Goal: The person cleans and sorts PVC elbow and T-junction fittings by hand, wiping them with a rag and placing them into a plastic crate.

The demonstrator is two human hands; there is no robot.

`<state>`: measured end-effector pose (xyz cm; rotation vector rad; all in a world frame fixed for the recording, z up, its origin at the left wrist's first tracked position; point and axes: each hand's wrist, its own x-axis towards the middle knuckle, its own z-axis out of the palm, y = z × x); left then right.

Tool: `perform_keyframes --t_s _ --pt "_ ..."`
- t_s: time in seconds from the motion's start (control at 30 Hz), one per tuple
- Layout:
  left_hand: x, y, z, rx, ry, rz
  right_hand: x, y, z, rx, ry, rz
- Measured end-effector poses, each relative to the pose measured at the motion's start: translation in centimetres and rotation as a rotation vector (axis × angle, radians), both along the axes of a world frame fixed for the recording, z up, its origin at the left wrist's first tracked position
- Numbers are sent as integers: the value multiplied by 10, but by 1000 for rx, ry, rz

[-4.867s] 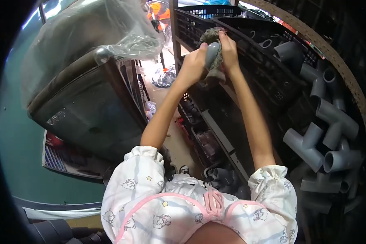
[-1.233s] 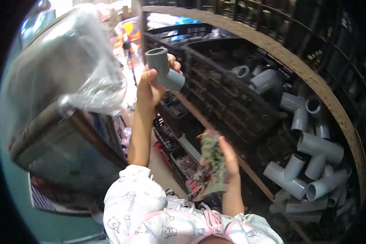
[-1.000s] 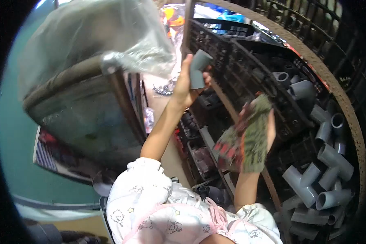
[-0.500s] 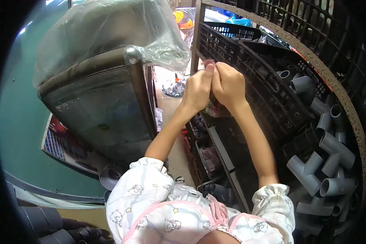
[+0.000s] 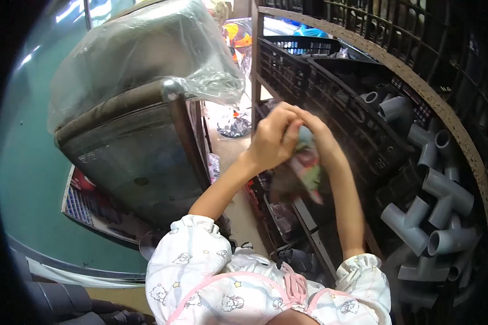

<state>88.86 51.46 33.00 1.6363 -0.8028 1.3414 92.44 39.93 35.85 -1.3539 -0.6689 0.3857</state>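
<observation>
To our left stands the biggest thing in view, a bulky load under a clear plastic sheet (image 5: 146, 59), which sits on a dark metal frame. To our right, a shelf rack (image 5: 454, 122) with a rusty edge curves past. On it are black slatted crates (image 5: 309, 70). The nearest one holds a loose heap of grey PVC tees and elbows (image 5: 436, 203), well apart from our hands.

Our hands meet in front of the crates, raised off any surface. The left hand (image 5: 268, 143) is curled tight, its fingers (image 5: 281, 120) folded over the top of the bundle. The right hand (image 5: 321, 142) presses against it from the other side, and its fingers are closed on a patterned rag (image 5: 305, 174), whose loose end hangs below both hands. Between the palms a sliver of blue-grey shows. We take it for a PVC fitting (image 5: 305, 133), almost wholly buried in cloth and blurred by motion, so we cannot tell its shape.

We judge that we are in the middle of wiping, the left hand steadying the piece while the right rubs the rag around it. The next move calls for turning the piece in the left grip to bring an unwiped face or socket under the cloth. The hold should stay firm, since nothing lies underneath to catch the piece.
</observation>
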Motion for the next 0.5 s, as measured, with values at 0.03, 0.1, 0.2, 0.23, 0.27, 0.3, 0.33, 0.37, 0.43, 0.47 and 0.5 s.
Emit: perform_keyframes --t_s 0.03,0.1,0.2,0.23,0.27,0.3,0.33,0.37,0.43,0.47,0.5 --pt "-1 3 -1 162 -18 -48 3 -5 -4 -5 -7 94" --pt "-3 1 5 287 -120 -153 -19 -21 -15 53 -284 -30" --pt "0 1 8 366 -137 -202 -44 -25 -1 8 -323 -93" --pt "0 5 7 350 -88 -198 -40 -23 2 -13 -179 -34" --pt "1 7 6 335 -36 -193 -36 -22 6 -35 -34 13" --pt "1 4 1 208 -79 -152 -18 -16 -4 -19 8 69" --pt "0 1 0 121 -49 -136 -5 -12 -11 -1 48 123" --pt "-4 0 1 45 41 -63 -2 -10 -13 -54 -103 -4" --pt "-7 -7 4 -80 210 69 -1 -7 -16 -47 -420 -182" --pt "-9 -10 5 -130 292 132 -5 -1 -18 -19 -562 -321" --pt "-11 -11 3 -181 376 199 -6 -3 -19 -172 -662 -390"
